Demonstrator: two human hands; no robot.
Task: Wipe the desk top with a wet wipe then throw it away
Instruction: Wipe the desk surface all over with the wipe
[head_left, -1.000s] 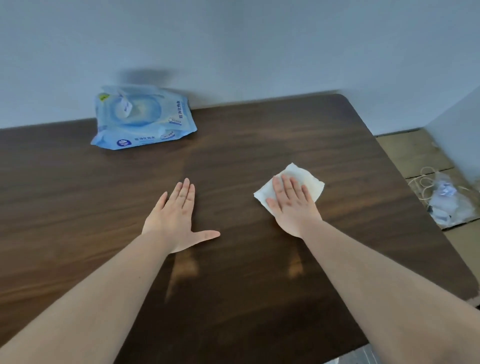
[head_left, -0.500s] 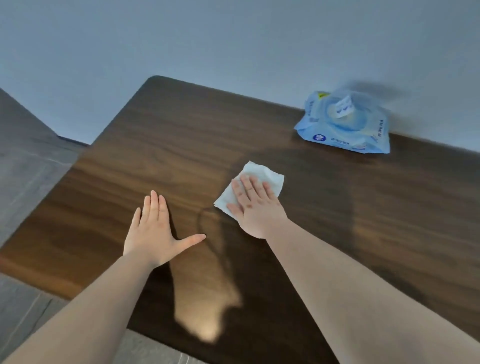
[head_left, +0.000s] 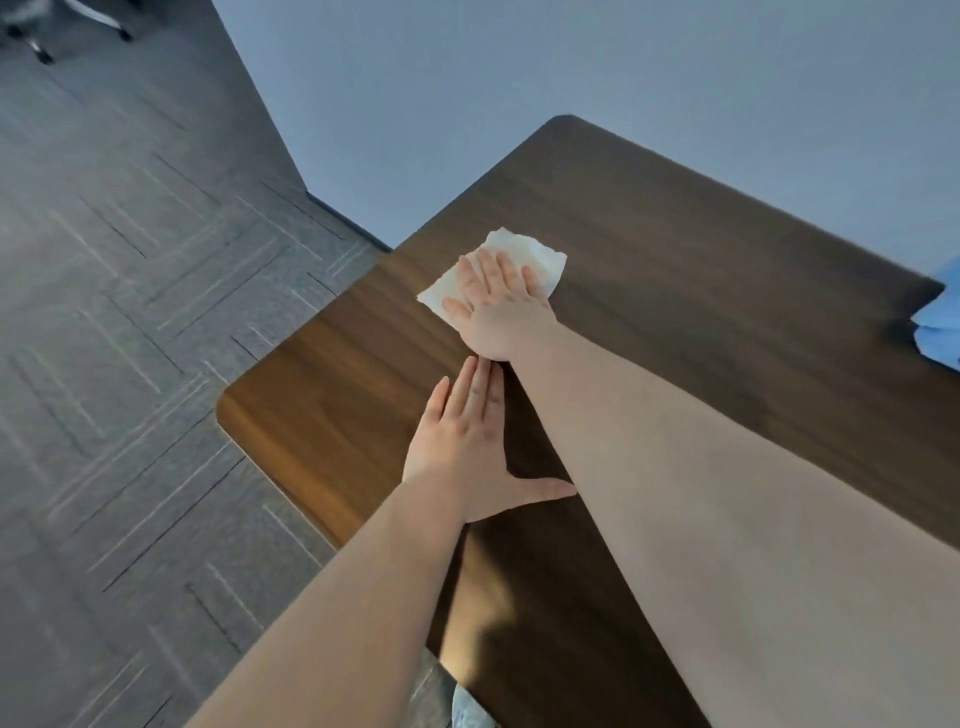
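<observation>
Wiping is underway in the head view: the right hand (head_left: 498, 306) presses flat, fingers spread, on the white wipe (head_left: 511, 254), pinning it near the desk (head_left: 701, 270) top's left edge. The left hand (head_left: 465, 452) lies open and flat just behind that palm, holding nothing. I judge more desk remains, and throwing away. The wipe's long axis slants from beside the thumb to beyond the fingertips.

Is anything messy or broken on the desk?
Nothing stands out. The right hand presses the white wet wipe flat on the brown desk, the left hand rests flat beside it, and no spill or damage shows. The blue pack is mostly out of view.
</observation>
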